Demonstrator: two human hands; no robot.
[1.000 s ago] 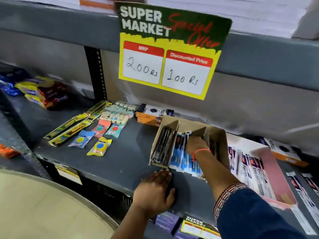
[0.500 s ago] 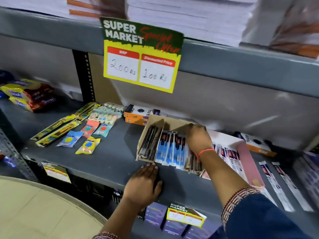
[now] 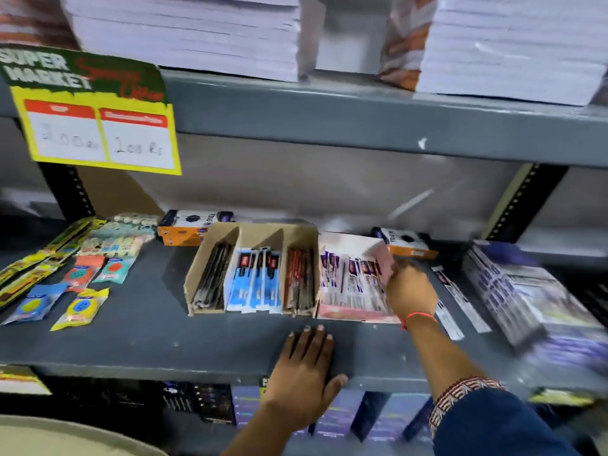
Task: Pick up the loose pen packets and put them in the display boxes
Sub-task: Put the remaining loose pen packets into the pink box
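Two loose pen packets (image 3: 455,299) lie flat on the grey shelf (image 3: 138,334), just right of the pink display box (image 3: 353,312) and left of a blurred stack of packs (image 3: 526,301). The pink display box holds a row of purple-and-white pen packets (image 3: 348,278). The right hand (image 3: 409,291) is at this box's right edge, fingers curled against its wall and the packets inside; whether it grips anything cannot be told through the blur. A red thread (image 3: 418,317) circles its wrist. Touching the pink box on the left stands the brown cardboard display box (image 3: 204,268) with three compartments: dark pens at left, blue packets (image 3: 256,284) in the middle, red pens at right. The left hand (image 3: 306,373) lies flat and spread on the shelf's front edge, holding nothing. Further left lie small sachets (image 3: 80,307), and a yellow price sign (image 3: 95,126) hangs above.
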